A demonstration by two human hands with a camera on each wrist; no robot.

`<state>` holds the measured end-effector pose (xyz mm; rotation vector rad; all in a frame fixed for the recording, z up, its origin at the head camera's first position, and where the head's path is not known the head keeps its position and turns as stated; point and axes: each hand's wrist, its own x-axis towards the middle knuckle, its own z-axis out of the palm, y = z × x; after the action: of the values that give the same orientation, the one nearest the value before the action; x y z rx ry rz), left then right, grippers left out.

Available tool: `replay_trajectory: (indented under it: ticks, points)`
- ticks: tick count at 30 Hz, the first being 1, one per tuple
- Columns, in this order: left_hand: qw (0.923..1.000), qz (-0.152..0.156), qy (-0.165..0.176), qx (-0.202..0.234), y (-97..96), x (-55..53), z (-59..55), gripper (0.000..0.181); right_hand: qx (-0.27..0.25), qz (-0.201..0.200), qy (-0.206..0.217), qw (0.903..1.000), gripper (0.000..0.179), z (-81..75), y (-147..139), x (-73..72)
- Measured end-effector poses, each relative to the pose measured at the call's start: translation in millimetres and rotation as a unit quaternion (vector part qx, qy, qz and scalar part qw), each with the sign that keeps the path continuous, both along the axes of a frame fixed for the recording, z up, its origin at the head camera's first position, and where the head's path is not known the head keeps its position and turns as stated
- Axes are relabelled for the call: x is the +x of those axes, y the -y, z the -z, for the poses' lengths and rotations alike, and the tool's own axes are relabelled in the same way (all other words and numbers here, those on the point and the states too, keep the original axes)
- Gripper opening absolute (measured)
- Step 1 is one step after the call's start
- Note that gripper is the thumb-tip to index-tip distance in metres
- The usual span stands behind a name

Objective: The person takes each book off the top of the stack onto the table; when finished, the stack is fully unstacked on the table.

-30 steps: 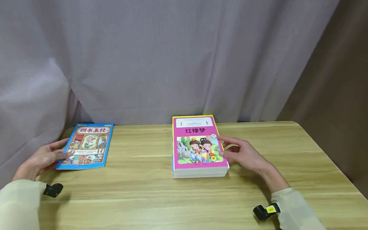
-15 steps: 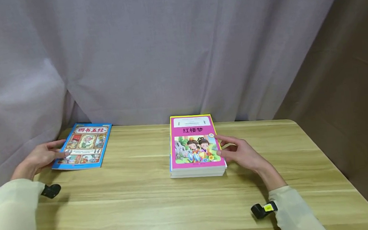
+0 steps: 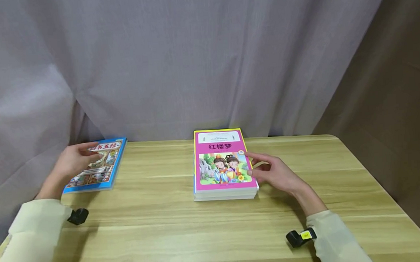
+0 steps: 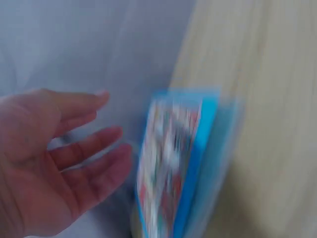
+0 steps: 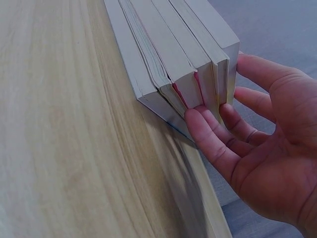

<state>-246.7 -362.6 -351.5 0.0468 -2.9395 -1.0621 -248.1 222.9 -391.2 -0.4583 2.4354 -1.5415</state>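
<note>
Currently, left hand (image 3: 72,161) over the left half of blue book (image 3: 105,169). Fingers extended and loosely parted, nothing held; left wrist view shows a gap between fingertips and cover. That view is blurred, so whether the book lies fully flat cannot be told. The hand hides part of the title and upper cover art.

Right hand (image 3: 275,173) at the right side of the book stack (image 3: 224,195), to the right of the left hand and well apart from it. Fingers loosely bent, moderately spread, fingertips (image 5: 193,116) touching the edges of several volumes. They do not wrap the pile, which looks too thick to enclose comfortably; reading: a steadying contact rather than a lift.

Pink book (image 3: 223,168) tops the stack, just left of the right fingers, cover up. Volumes below are not perfectly flush in right wrist view; probably why a hand at the side is useful, since glossy covers may slide over one another. Both titles read upright from the person's side, likely for easy recognition.

Wooden table (image 3: 158,230) supports the stack. Curtain (image 3: 155,70) hangs beyond both hands, just behind the table's far edge.
</note>
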Motion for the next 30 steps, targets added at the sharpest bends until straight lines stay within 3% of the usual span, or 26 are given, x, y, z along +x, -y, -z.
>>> replay_trajectory:
  ticks: [3,8,10,13,22,30]
  points:
    - [0.9946,0.055,0.006,0.088,-36.8,-5.7,-4.3,0.061,0.000,-0.001,-0.004,1.0000,0.065,-0.4,-1.7,0.7]
    - [0.9620,0.136,0.041,0.233,-93.8,-14.2,-1.1,0.063,-0.007,0.001,-0.003,1.0000,0.065,-0.1,-2.5,0.8]
    - [0.9500,0.159,0.051,0.264,-112.7,-16.6,1.3,0.063,-0.009,0.000,-0.001,1.0000,0.065,0.1,-1.6,0.4]
    - [0.9406,0.182,0.054,0.282,-137.4,-17.8,3.8,0.062,-0.007,-0.006,-0.001,1.0000,0.065,0.2,-0.4,-0.3]
    - [0.9380,0.216,0.072,0.261,-185.1,-18.0,15.2,0.066,-0.005,-0.003,-0.002,1.0000,0.066,-3.3,0.9,-0.3]
    - [0.9380,0.226,0.084,0.249,-220.9,-16.0,23.3,0.076,0.001,0.003,0.001,1.0000,0.065,-0.3,1.6,-0.4]
